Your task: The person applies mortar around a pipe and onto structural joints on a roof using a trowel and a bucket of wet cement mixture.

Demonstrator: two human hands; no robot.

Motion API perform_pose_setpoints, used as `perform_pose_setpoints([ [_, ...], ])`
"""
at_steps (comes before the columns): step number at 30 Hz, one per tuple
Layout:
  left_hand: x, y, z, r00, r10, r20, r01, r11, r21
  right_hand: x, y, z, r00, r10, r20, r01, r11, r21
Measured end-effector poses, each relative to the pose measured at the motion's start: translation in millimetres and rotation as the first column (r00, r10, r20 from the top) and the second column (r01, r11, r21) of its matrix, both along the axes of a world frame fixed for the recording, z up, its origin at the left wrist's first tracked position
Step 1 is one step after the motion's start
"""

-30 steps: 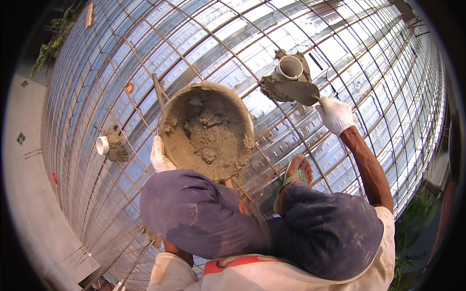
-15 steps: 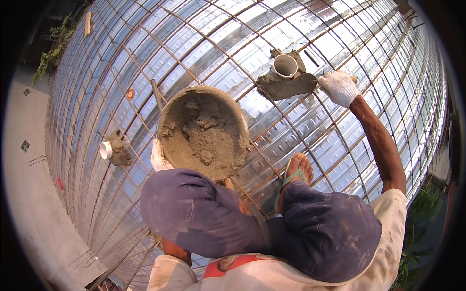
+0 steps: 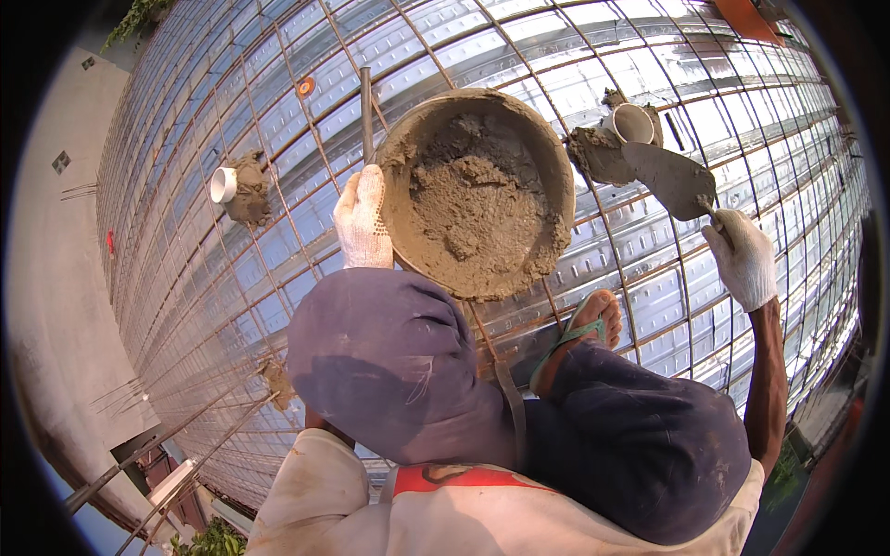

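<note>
My left hand [image 3: 363, 221], in a whitish knit glove, is closed on the left rim of a round bucket [image 3: 562, 190]. Wet grey-brown mortar [image 3: 468, 199] partly fills it. Also gloved, my right hand [image 3: 744, 259] grips the handle of a pointed trowel [image 3: 675, 176], its blade smeared with mortar. The blade's tip reaches the mortar patch [image 3: 601, 155] beside an upright white pipe [image 3: 632, 125]; whether it touches the patch I cannot tell. Mortar surrounds at least part of the pipe's base. Most of the trowel's handle is hidden in my fist.
A grid of rusty rebar [image 3: 686, 269] lies over ribbed shiny metal decking [image 3: 519, 65]. Left stands a second white pipe [image 3: 223, 185] with mortar beside it. A short metal rod [image 3: 366, 107] rises by the bucket. My sandalled foot [image 3: 593, 320] is near the bucket.
The view has turned, shifting the whole scene. My right hand has drawn back toward me from the pipe, and the trowel blade now slants toward my hand. My left hand shows more fully at the bucket.
</note>
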State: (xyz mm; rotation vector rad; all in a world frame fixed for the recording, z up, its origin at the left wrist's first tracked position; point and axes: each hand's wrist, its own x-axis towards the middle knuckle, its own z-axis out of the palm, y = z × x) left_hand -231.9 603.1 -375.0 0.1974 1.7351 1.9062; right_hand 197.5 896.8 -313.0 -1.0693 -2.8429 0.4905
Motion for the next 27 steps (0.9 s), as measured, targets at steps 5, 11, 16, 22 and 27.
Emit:
perform_pose_setpoints([
  [5, 17, 57, 34, 0.946, -0.278, -0.166, 0.259, 0.958, -0.124, -72, -46, 104, 0.885, 0.066, 0.462, -0.125, 0.988, 0.097],
  [11, 24, 79, 45, 0.910, -0.344, -0.231, 0.306, 0.934, -0.185, -128, -45, 100, 0.667, 0.257, 0.700, -0.230, 0.964, -0.134],
  [16, 26, 70, 43, 0.951, -0.261, -0.168, 0.240, 0.961, -0.139, -153, -69, 55, 0.776, 0.460, 0.432, -0.317, 0.876, -0.363],
  [22, 34, 69, 44, 0.921, -0.280, -0.271, 0.248, 0.957, -0.147, -155, -102, 20, 0.940, 0.323, 0.106, -0.232, 0.837, -0.496],
  [27, 39, 75, 52, 0.893, -0.292, -0.341, 0.226, 0.949, -0.220, -138, -113, 27, 0.971, 0.230, 0.058, -0.149, 0.782, -0.605],
])
